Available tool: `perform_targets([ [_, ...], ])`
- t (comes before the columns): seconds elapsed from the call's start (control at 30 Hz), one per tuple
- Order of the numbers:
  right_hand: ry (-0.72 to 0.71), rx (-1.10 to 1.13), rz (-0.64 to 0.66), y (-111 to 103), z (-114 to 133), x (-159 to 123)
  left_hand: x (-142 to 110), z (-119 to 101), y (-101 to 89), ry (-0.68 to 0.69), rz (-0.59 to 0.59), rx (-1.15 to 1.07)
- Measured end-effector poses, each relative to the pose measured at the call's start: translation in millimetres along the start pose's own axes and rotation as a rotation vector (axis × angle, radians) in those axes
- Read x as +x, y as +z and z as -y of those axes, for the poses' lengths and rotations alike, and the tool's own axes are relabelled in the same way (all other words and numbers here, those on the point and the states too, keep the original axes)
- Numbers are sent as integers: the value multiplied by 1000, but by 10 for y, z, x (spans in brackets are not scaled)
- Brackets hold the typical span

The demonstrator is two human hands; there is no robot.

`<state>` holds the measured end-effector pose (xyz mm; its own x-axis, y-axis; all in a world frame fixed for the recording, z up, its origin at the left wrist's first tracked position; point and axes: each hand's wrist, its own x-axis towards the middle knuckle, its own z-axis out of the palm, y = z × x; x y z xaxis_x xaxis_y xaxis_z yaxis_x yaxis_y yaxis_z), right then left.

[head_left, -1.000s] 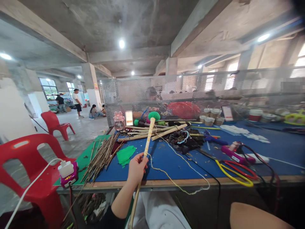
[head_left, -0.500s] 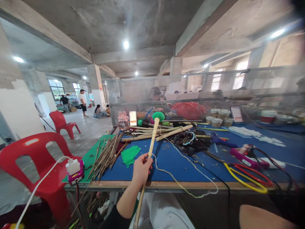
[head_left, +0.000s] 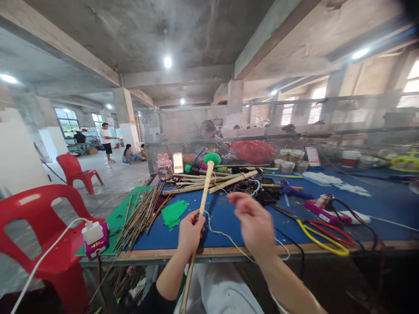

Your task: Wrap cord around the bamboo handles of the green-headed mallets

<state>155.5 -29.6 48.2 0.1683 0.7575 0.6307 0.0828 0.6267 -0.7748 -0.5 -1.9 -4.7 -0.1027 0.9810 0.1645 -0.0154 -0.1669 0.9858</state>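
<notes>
Green covers the rounded head [head_left: 212, 159] of the wrapped stick [head_left: 207, 185], which I have tilted up over the blue worktable [head_left: 157, 254], its bare lower end reaching back past the front edge towards the lap. My left hand [head_left: 190, 231] is closed around the shaft just below the pale yellow wrapping, thumb pressed on top. My right hand [head_left: 255, 224] is raised beside it, fingers loosely bent and about half open; it is blurred, so I can't tell whether it has hold of the cord [head_left: 225, 236].

That cord is my main worry. It runs slack from the shaft near the left grip, and part of it dips past the table edge. A quick sweep of the right hand could hook it and pull the wrapping loose, or snag it on the edge. If the left grip eased, I think the shaft could roll and let the turns slip. Swinging the head sideways could knock the bamboo poles [head_left: 234, 181] behind it, while a wide reach to the right might drag the cord into the yellow handle [head_left: 342, 253] or the black cable [head_left: 303, 261].
</notes>
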Motion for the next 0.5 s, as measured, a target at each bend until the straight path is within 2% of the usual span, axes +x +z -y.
perform_targets([
  [0.07,178,-35,112,211,-221,76,-27,-24,15,39,-15,16],
  [0.13,325,-85,281,376,-438,117,-57,-53,24,95,-21,36],
  [0.23,341,-191,486,463,-609,95,-87,-78,21,148,-33,73],
  [0.37,228,-389,436,420,-525,38,-76,-48,9,160,-70,113],
  [0.5,142,-333,421,431,-365,32,-48,10,7,203,-61,109],
])
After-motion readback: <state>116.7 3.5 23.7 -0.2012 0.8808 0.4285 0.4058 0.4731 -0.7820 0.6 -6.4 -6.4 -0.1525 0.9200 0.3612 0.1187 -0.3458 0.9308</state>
